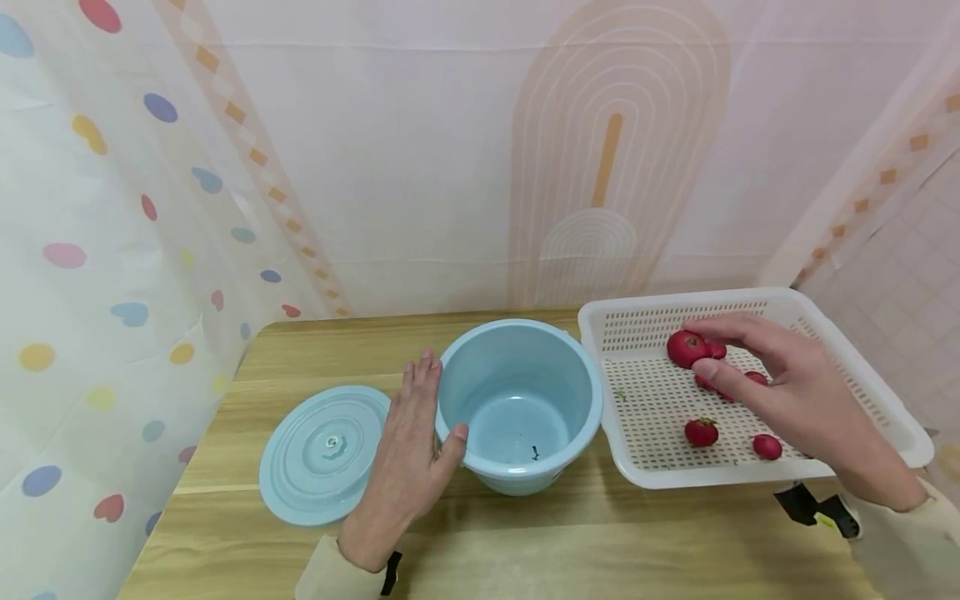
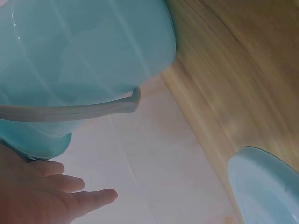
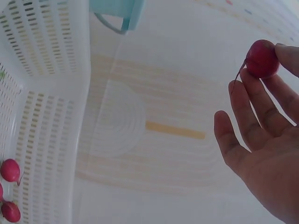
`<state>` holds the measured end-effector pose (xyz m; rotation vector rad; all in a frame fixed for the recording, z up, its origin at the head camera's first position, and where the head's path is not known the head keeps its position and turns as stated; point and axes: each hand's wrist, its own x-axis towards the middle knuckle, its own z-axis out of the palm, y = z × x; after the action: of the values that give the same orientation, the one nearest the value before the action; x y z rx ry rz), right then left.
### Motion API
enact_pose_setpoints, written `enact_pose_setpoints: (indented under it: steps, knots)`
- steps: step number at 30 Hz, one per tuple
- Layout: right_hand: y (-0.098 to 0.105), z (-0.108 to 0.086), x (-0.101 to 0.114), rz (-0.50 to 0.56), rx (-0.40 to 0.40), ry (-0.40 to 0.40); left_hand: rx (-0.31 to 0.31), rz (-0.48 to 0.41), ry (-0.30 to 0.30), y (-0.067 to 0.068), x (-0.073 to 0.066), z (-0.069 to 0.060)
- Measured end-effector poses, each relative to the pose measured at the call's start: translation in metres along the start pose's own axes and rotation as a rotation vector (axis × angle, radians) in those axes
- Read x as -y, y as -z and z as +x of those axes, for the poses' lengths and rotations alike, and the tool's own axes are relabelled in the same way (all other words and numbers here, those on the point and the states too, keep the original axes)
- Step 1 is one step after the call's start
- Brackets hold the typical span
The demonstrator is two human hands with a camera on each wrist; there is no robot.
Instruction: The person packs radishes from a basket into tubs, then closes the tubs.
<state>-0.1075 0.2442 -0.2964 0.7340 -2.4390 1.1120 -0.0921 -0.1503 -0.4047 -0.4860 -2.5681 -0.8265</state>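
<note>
My right hand holds a red radish between thumb and fingertips, above a white perforated basket. A thin root trails from this radish in the right wrist view. Several more radishes lie in the basket, one with a bit of green at its top. Against the left side of a light blue bucket rests my left hand, fingers extended and thumb near the rim. The bucket stands upright, with a small dark scrap on its bottom.
A round blue lid lies flat on the wooden table, left of the bucket and partly behind my left hand. The bucket's grey handle hangs along its side. A patterned curtain rises behind the table.
</note>
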Motion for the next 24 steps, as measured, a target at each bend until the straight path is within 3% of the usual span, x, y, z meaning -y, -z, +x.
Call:
enact_pose_setpoints:
  steps: [5,20,24]
  knots:
    - [-0.013,-0.005,0.002,-0.002,-0.066,0.1,-0.002,0.014,-0.001,0.001,0.0,0.001]
    - [-0.055,-0.009,0.015,0.159,-0.089,0.152,0.015,0.021,0.01,-0.001,0.002,0.003]
    - [-0.067,-0.009,0.016,0.148,-0.079,0.154,0.016,0.016,0.012,-0.002,0.001,0.003]
